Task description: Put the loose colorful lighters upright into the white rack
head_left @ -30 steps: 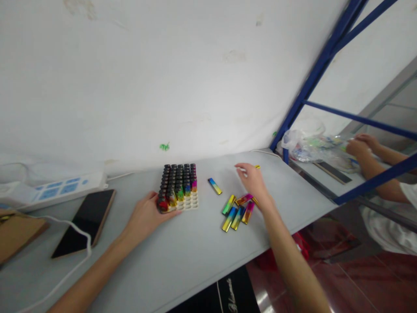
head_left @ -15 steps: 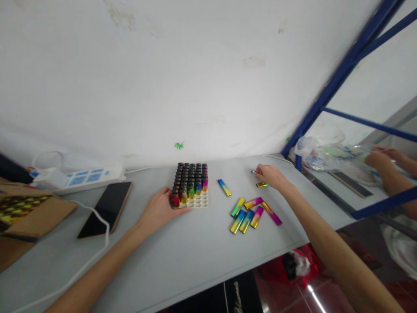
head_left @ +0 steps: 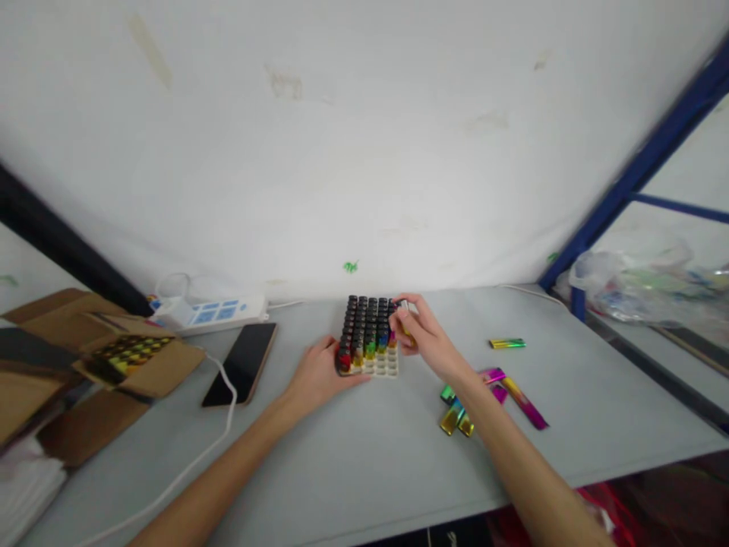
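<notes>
A white tray (head_left: 388, 366) with rows of round holes stands on the table, most of it filled with upright lighters (head_left: 364, 323) with black tops and coloured bodies. The holes along its near edge hold nothing. My left hand (head_left: 319, 366) is closed around the tray's left side, thumb along the front. At the tray's right edge, my right hand (head_left: 418, 330) pinches a yellowish lighter (head_left: 406, 328), partly hidden by the fingers. Shiny rainbow-coloured lighters (head_left: 454, 418) lie in a loose group, partly behind my right forearm. A green-gold one (head_left: 506, 343) lies apart, farther right.
On the left are a black phone (head_left: 242, 365), a white power strip (head_left: 228, 313) with a cable, and an open cardboard box (head_left: 171, 368) holding yellow-and-black items. Clear plastic bags (head_left: 643, 281) lie beyond the blue frame (head_left: 615, 194) on the right. The wall rises behind the table.
My right hand has come from the far right of the table to the tray's right edge, carrying the lighter. My left hand stays on the tray. The view has swung left.
</notes>
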Available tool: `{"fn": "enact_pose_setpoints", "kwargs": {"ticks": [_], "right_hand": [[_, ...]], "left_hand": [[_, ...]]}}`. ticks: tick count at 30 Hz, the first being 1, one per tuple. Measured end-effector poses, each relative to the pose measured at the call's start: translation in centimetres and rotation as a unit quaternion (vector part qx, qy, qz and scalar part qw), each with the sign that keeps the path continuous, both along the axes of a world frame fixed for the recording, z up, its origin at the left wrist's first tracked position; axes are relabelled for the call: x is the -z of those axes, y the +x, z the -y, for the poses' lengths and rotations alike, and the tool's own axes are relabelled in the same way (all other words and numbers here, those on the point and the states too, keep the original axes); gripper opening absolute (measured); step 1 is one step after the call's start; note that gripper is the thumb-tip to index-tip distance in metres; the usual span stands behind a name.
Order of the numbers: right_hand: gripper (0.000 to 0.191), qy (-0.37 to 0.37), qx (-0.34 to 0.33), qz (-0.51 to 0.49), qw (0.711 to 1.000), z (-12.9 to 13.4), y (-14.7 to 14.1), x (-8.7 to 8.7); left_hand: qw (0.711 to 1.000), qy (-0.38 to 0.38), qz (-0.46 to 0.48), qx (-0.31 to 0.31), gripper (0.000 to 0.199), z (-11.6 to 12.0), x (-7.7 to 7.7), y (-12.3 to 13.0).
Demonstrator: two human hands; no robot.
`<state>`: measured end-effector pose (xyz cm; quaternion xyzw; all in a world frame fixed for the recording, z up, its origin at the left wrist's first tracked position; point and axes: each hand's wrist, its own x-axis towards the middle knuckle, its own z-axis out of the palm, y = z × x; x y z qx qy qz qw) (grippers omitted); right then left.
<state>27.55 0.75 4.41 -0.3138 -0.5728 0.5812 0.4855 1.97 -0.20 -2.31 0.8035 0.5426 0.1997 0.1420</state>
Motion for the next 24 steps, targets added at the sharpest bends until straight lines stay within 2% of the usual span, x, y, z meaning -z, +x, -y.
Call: {"fn": "enact_pose_setpoints", "kwargs": {"ticks": [2,4,9,11,16,24], "right_hand": [[0.057,-0.029,0.004,0.000,1.000,0.5,-1.2,0.2],[0.061,-0.038,0.040,0.013,0.998,0.9,-1.9,0.8],[0.070,-0.004,0.161,0.119,0.980,1.6,-2.1,2.5],[0.066,0.007,0.186,0.152,0.971,1.7,-1.9,2.8],[0.049,0.014,0.186,0.188,0.964,1.8,-1.6,2.9],[0.049,0.023,0.175,0.149,0.973,1.8,-1.6,3.5]], "left_hand": [[1.000,0.001,-0.016,-0.008,0.052,0.1,0.0,0.1],[0.999,0.007,-0.030,-0.016,0.052,0.2,-0.2,0.3],[1.000,0.006,-0.012,-0.020,0.052,0.6,-0.8,0.3],[1.000,0.006,-0.003,-0.023,0.053,0.6,-0.9,0.2],[1.000,-0.003,0.007,-0.026,0.054,0.4,-0.9,0.1],[1.000,-0.006,0.003,-0.023,0.056,0.4,-0.9,0.1]]}}
